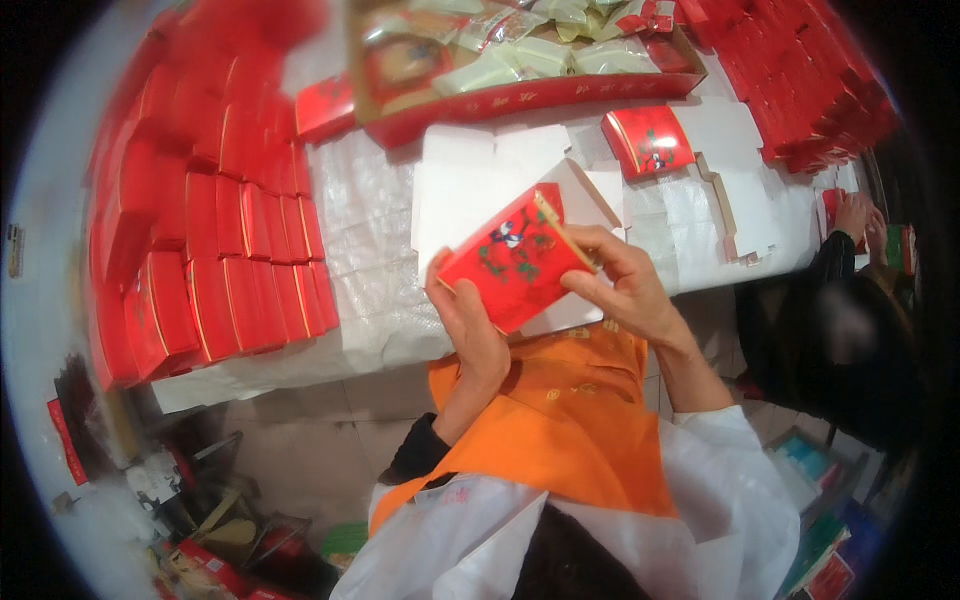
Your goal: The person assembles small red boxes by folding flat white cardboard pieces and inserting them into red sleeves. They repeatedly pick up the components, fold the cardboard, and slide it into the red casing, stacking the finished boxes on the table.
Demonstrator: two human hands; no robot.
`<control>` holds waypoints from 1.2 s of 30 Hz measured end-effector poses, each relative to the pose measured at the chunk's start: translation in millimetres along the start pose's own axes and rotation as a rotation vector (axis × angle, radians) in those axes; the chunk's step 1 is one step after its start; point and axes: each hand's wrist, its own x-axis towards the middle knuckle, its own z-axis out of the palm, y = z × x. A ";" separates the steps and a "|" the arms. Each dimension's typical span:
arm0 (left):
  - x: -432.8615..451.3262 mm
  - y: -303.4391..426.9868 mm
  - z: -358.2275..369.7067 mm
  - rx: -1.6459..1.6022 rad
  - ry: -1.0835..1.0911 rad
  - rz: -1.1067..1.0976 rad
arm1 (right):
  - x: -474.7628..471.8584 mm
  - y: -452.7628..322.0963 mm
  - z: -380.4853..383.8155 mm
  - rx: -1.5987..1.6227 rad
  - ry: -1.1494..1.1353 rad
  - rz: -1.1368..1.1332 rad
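Note:
Between my two hands is a small red cardboard box point(510, 262) with a printed flower-and-bird pattern, tilted above the table's front edge. My left hand point(471, 322) grips its lower left end, thumb on the printed face. At its right end, my right hand point(622, 281) pinches the gold-edged side between thumb and fingers. A red end flap sticks up at the top corner. Beneath the box lie unfolded white cardboard blanks point(457, 172), partly hidden by it and by my hands. Another printed red box point(649, 142) sits on the table farther back to the right.
Stacked red boxes point(225, 225) line the table's left side; more red cardboard pieces point(802, 82) are piled at the back right. A large open carton point(525, 101) of wrapped packets stands at the back. On the right, a co-worker's hands point(855, 217) handle something red.

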 end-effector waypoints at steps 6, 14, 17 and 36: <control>-39.4 6.6 -41.6 0.512 -0.326 -0.036 | -15.5 6.0 -21.0 -0.075 -0.282 0.101; -40.8 15.2 -67.7 0.866 -0.583 0.021 | -32.4 22.4 -8.1 -0.048 -0.570 0.150; -36.1 10.2 -59.0 0.692 -0.542 -0.035 | -33.9 27.5 -8.2 0.005 -0.560 0.102; -41.6 -8.7 -46.4 0.497 -0.311 -0.148 | -82.7 55.9 25.2 0.030 0.130 0.083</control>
